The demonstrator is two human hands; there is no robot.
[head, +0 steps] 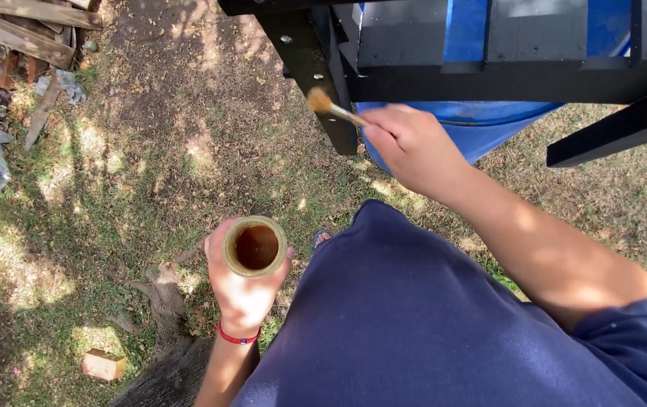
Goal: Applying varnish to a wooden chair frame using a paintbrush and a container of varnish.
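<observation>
Brown liquid in open jar [255, 246], left hand [242, 290] wrapped round base; likely spill-prone, keep upright. Right hand [412, 147] pinching light brush [332, 108] handle.

Bright daylight is filtering through foliage, dappling the grass [112, 188] left of the fingers [222, 249]; focus is staying sharp throughout.

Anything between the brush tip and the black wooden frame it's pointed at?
Nothing visible. The right hand holds the brush, whose bristles sit right at the black frame. The left hand holds the jar off below.
</observation>
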